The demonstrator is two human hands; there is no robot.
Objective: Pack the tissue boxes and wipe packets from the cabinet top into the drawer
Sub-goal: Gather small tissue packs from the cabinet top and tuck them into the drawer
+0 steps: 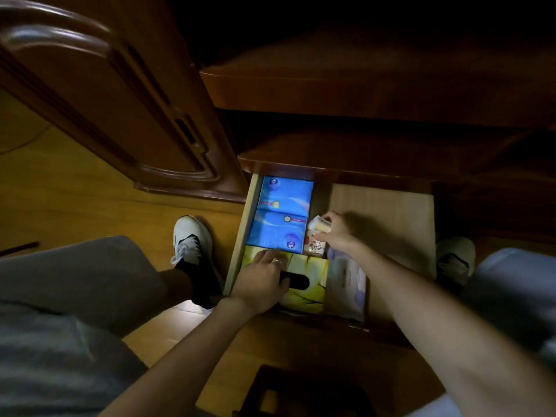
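Note:
The open wooden drawer (391,212) holds two blue tissue packs (282,215) along its left side. In front of them lies a yellow tissue box (310,275) with a dark slot. My left hand (261,284) rests flat on that yellow box, fingers reaching the blue pack's near edge. My right hand (337,231) pinches a small yellow-white packet (319,225) just right of the blue packs. Under it stands a small white packet with red print (314,246). A pale lilac wipe packet (346,281) lies right of the yellow box.
The cabinet top (361,85) overhangs the drawer at the back. An open cabinet door (105,100) leans at the left. My feet in white shoes (192,239) stand on the wooden floor either side of the drawer. The drawer's right half shows bare wood.

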